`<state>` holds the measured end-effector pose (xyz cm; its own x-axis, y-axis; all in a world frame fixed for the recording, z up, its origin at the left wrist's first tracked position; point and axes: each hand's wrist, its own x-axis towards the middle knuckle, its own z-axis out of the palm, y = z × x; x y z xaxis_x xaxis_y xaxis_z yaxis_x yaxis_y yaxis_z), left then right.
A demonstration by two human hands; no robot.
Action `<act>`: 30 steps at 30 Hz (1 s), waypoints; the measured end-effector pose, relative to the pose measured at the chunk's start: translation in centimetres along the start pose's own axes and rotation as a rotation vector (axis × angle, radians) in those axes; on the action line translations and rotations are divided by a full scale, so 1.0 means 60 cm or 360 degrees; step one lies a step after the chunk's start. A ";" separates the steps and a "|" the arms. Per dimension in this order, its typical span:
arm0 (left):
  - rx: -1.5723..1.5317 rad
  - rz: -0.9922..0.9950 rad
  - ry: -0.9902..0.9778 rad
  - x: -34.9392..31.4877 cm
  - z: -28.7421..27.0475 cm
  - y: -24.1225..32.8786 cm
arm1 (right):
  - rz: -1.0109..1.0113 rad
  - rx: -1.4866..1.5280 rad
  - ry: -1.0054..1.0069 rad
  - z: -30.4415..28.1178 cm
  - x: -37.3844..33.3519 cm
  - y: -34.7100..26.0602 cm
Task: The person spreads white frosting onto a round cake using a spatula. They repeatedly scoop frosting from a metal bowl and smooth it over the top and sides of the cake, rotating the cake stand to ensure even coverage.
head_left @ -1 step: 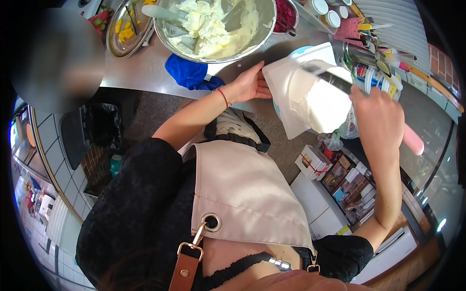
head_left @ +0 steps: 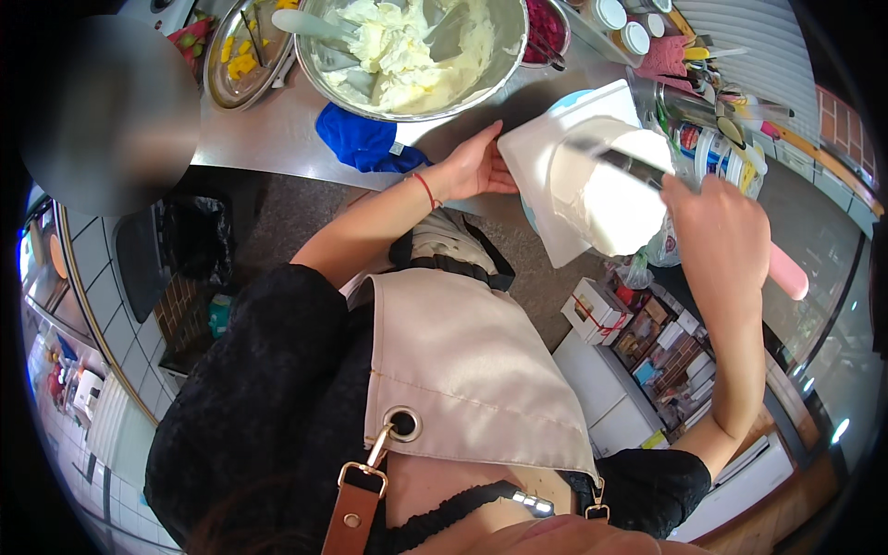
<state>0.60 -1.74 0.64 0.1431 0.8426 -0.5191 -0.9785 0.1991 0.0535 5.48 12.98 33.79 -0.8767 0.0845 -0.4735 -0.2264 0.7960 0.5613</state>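
A round cake (head_left: 622, 215) coated in white cream sits on a square white board (head_left: 524, 159). Beneath the board, a light blue round stand (head_left: 566, 99) shows at the edges. My left hand (head_left: 478, 166) is beside the board's left edge, thumb apart and fingers stretched toward the rim; its fingertips are partly hidden. Gripped in my right hand (head_left: 720, 222) is a palette knife with a pink handle (head_left: 787, 271). Its metal blade (head_left: 624, 165) lies across the top of the cake, blurred toward the tip.
A steel bowl (head_left: 407, 116) of pale cream with a spatula (head_left: 310, 25) stands at the back. A blue cloth (head_left: 356, 139) lies in front of it. Cut yellow fruit (head_left: 242, 65) is on a metal tray at left. Jars (head_left: 634, 37) and tools crowd the right.
The palette knife's blade has shifted slightly left over the cake as my right hand moved a little. My left hand stays nearly in place at the board's edge.
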 end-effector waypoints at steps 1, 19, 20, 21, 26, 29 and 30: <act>-0.0062 0.0006 0.0001 -0.005 -0.001 -0.010 | -0.0072 0.0110 0.0018 -0.015 0.000 0.002; 0.0108 0.0286 0.0021 0.033 0.012 0.048 | -0.0100 0.0346 0.0011 -0.054 -0.063 -0.029; 0.0072 0.0287 0.0010 0.027 0.006 0.038 | -0.0002 0.0458 0.0071 -0.067 -0.065 -0.015; 0.0047 0.0262 -0.0015 0.017 0.006 0.030 | 0.0117 0.0575 0.0108 -0.078 -0.065 -0.005; -0.0153 0.0180 -0.0125 0.005 -0.007 -0.007 | 0.0375 0.0891 0.0350 -0.080 0.019 0.008; -0.0207 0.0213 -0.0132 -0.011 -0.002 -0.006 | 0.0230 0.0590 0.0415 -0.041 0.141 -0.028; -0.0226 0.0221 -0.0169 -0.009 -0.004 -0.008 | 0.0224 0.0543 0.0416 -0.037 0.177 -0.046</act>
<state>0.93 -2.42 0.73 0.0132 0.9065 -0.4220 -0.9999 0.0116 -0.0062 -4.17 10.37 28.72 -0.9766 0.0866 -0.1968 0.0168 0.9433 0.3316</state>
